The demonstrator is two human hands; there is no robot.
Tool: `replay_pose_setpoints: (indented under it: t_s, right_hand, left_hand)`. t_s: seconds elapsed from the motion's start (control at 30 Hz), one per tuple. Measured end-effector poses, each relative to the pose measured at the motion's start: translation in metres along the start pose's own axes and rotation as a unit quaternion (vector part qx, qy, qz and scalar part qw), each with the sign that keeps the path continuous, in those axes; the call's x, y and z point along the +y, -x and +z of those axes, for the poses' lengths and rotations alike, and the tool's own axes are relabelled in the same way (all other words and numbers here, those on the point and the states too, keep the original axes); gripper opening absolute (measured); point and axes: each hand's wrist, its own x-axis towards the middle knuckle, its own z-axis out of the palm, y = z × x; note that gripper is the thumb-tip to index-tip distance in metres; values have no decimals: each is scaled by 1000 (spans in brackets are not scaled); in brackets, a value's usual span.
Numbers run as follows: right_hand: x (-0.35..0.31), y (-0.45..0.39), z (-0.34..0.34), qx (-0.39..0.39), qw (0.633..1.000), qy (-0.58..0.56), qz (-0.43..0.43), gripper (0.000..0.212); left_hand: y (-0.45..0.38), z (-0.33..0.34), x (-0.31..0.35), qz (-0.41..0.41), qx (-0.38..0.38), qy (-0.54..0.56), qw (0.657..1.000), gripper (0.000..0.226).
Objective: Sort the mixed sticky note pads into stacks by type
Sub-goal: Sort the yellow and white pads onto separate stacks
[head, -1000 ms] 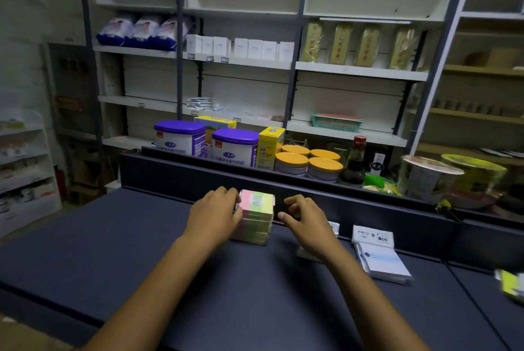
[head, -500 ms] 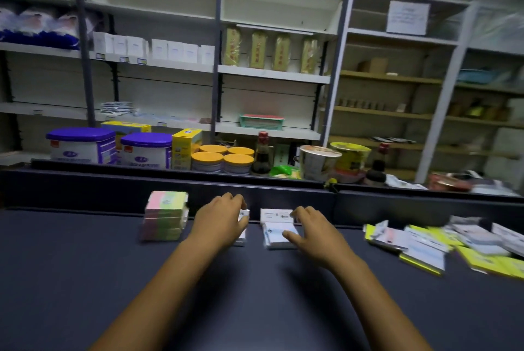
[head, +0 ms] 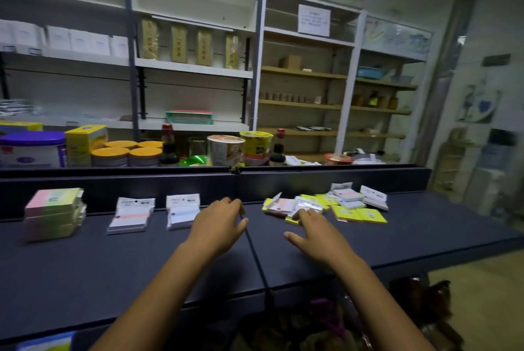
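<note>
From my head view, my left hand (head: 218, 223) hovers over the dark blue tabletop (head: 127, 265), fingers loosely curled, holding nothing. My right hand (head: 317, 234) reaches with fingers spread towards the jumbled heap of yellow and white sticky note pads (head: 326, 204). Further left lie a pale blue packaged pad (head: 183, 213), a pink-striped packaged pad (head: 131, 216) and a tall pastel stack (head: 54, 213).
</note>
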Motion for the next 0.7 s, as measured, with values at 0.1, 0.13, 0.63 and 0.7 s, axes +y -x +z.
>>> replay_pose_setpoints:
  t_s: [0.1,0.13,0.63,0.7]
  right_hand:
    - [32,21,-9,-2,1000,3,22,49]
    - [42,27,-12,-3,1000,2,31,49]
    - [162,10,-27,25,995,-9,100,44]
    - [178,-4,-26,24,994,-4,104,44]
  left_hand:
    - [-1,13,36,15,-19,18,1000,28]
    - [-2,17,47,20,-23,23,999,28]
    - [-86,85,138,82,-25,66,994,27]
    - [-107,97,144,86,-31,66,994,28]
